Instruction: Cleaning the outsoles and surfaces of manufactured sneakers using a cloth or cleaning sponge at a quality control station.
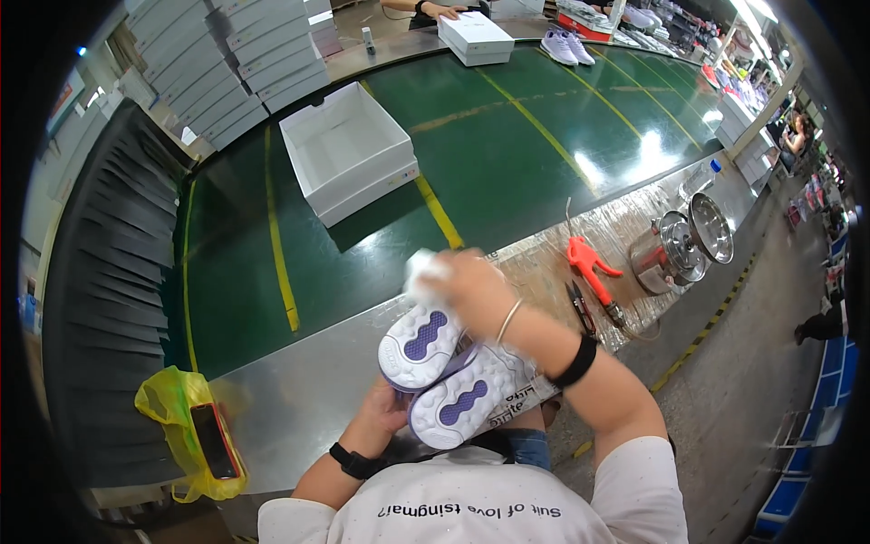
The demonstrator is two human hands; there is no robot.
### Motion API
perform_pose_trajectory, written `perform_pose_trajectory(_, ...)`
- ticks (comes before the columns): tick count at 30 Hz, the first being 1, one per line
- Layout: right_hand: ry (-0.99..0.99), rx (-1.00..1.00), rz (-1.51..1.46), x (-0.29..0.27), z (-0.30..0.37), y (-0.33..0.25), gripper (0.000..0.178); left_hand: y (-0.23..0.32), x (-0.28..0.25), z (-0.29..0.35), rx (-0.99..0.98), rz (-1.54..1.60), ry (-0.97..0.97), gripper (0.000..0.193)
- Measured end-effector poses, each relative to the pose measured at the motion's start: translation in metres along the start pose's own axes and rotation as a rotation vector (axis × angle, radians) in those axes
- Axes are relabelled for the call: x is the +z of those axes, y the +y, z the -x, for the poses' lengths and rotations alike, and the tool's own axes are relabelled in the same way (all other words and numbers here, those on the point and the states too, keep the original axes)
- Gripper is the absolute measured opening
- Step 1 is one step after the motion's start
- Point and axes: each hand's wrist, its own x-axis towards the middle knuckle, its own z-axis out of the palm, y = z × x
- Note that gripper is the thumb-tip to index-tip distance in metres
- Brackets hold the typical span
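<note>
A pair of sneakers with white soles and purple patches, one shoe (419,346) beside the other shoe (471,399), is tilted with the soles turned up in front of my body. My left hand (390,410) grips them from the lower left, its fingers partly hidden behind the shoes. Over the toe end of the farther shoe is my right hand (476,290), smeared by motion. Its fingers are closed around a white wad (426,275), which looks like cloth or tissue. Printed wrapping paper (521,399) shows beside the nearer shoe.
An open white shoebox (349,154) sits on the green conveyor belt (462,127). The metal ledge holds a red air blow gun (594,267), thread snips (580,306), a metal pot (666,254) and a phone (215,440) on a yellow bag. Across the belt, a person's hand (444,11) touches another box (476,38).
</note>
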Motion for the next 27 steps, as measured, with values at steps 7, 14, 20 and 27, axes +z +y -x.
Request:
perform_pose_trajectory(7,0.094,-0.074,-0.054,0.011,0.004,0.004,0.042,0.000,0.020,0.002,0.037,-0.035,0.037,0.059)
perform_pose_trajectory(14,-0.006,0.269,-0.023,0.008,0.005,0.071,0.041,-0.003,0.019,0.004,0.025,-0.079,0.031,0.062)
perform_pose_trajectory(20,0.060,-0.288,-0.018,-0.020,0.011,-0.031,0.040,0.006,0.051,0.013,0.060,-0.200,0.035,0.064)
perform_pose_trajectory(27,0.066,0.071,0.026,-0.002,0.018,0.060,0.045,0.000,0.040,0.002,0.060,-0.279,0.101,0.068)
